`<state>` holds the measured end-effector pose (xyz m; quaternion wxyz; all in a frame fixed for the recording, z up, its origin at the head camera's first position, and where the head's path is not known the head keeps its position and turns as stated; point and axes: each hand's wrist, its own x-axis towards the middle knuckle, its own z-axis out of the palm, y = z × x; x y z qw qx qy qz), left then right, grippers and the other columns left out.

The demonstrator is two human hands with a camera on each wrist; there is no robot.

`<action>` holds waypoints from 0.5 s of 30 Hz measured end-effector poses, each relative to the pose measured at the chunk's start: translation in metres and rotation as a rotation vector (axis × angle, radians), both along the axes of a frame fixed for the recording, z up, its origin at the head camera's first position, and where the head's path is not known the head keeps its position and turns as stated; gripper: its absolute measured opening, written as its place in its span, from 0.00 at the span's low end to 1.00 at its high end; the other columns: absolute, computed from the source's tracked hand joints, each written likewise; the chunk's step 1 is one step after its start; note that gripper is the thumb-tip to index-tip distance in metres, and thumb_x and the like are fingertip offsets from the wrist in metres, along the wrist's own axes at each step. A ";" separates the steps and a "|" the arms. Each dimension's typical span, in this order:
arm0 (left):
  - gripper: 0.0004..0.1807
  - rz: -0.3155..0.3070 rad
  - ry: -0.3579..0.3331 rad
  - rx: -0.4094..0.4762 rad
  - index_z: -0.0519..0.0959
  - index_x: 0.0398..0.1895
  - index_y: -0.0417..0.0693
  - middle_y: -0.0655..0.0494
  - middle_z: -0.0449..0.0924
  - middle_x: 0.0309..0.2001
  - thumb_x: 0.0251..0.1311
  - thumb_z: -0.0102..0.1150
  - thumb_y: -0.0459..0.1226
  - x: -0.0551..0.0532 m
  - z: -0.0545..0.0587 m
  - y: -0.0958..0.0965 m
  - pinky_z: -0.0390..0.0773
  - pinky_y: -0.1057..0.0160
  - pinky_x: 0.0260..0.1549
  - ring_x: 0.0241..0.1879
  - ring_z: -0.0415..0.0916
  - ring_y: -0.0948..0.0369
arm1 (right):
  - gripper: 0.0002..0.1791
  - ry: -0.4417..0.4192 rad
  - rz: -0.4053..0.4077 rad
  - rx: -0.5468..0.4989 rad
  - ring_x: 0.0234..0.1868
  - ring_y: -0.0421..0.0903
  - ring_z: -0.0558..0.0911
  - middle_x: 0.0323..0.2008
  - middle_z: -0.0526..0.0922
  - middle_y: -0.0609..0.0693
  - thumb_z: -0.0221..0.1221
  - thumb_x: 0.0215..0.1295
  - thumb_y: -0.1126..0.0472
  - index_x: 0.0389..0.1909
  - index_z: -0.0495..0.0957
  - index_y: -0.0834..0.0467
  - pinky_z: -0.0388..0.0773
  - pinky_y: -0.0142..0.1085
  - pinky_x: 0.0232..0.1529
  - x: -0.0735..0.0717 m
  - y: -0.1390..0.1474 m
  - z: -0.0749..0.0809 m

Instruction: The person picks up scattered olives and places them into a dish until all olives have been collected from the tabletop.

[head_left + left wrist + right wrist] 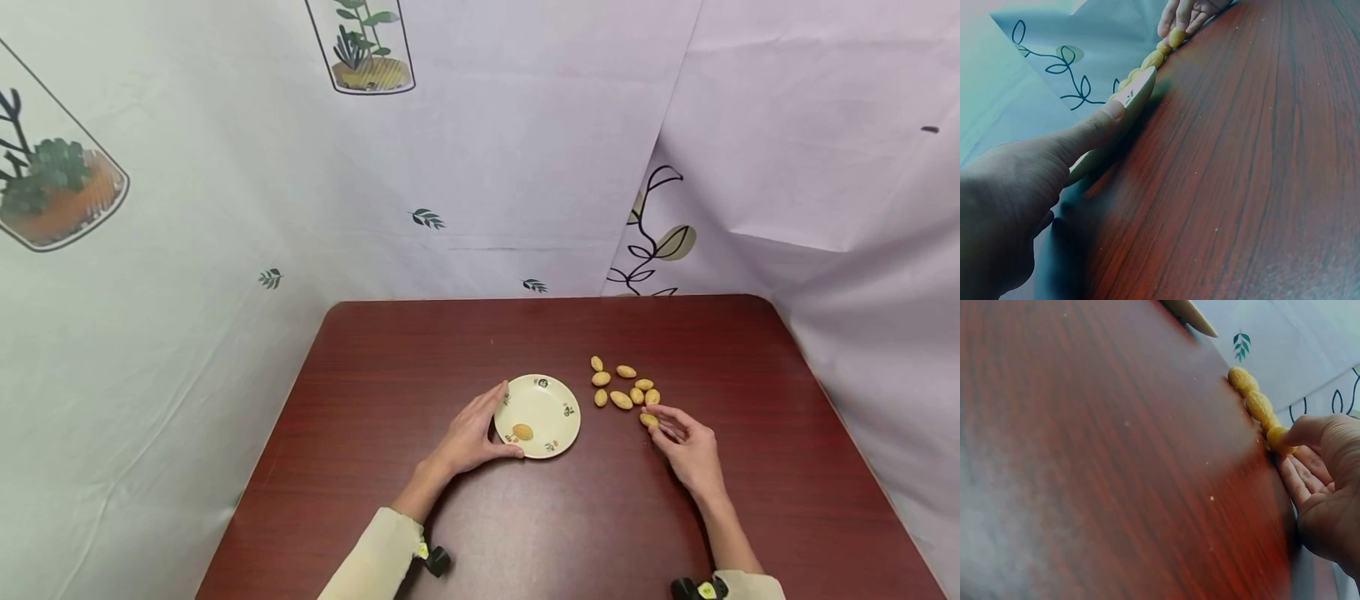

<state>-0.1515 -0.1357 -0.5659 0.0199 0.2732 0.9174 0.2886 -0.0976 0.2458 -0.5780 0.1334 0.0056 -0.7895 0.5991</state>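
Observation:
My left hand (472, 431) grips the left side of a cream plate (543, 404) with small printed motifs, its thumb over the near rim in the left wrist view. One small yellow oval piece (522, 432), fruit-like in shape, lies on the plate near that thumb. To the right, my right hand (692, 450) pinches another yellow oval piece (1280, 440) between thumb and fingertips, low by the tabletop. Several more yellow oval pieces (621, 400) lie loosely grouped on the table, just beyond the right fingertips and right of the plate.
The dark red wooden table (420, 350) has rounded back corners. Behind it and at both sides hangs pale cloth (480, 167) printed with plants and leaves. Black wrist cameras (437, 561) are strapped at the cuffs of light sleeves (375, 558).

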 end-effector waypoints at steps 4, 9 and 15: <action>0.68 -0.002 -0.001 0.004 0.53 0.86 0.42 0.47 0.58 0.83 0.50 0.81 0.61 0.001 0.001 0.000 0.66 0.42 0.72 0.79 0.59 0.49 | 0.19 -0.023 -0.002 -0.026 0.50 0.27 0.85 0.54 0.85 0.72 0.67 0.67 0.78 0.58 0.82 0.73 0.78 0.20 0.51 -0.001 0.001 0.001; 0.68 -0.003 -0.009 0.003 0.52 0.86 0.42 0.48 0.58 0.83 0.50 0.81 0.62 0.001 0.001 0.000 0.66 0.42 0.72 0.80 0.59 0.50 | 0.19 -0.053 -0.003 -0.065 0.50 0.27 0.85 0.54 0.85 0.70 0.66 0.68 0.77 0.59 0.81 0.74 0.80 0.21 0.49 -0.001 0.002 0.004; 0.69 0.000 -0.015 0.010 0.52 0.86 0.43 0.48 0.57 0.83 0.50 0.81 0.61 0.001 0.002 0.000 0.65 0.43 0.73 0.80 0.58 0.51 | 0.20 -0.097 -0.003 -0.122 0.49 0.29 0.86 0.53 0.89 0.59 0.66 0.70 0.74 0.60 0.80 0.76 0.81 0.22 0.47 -0.002 0.003 0.008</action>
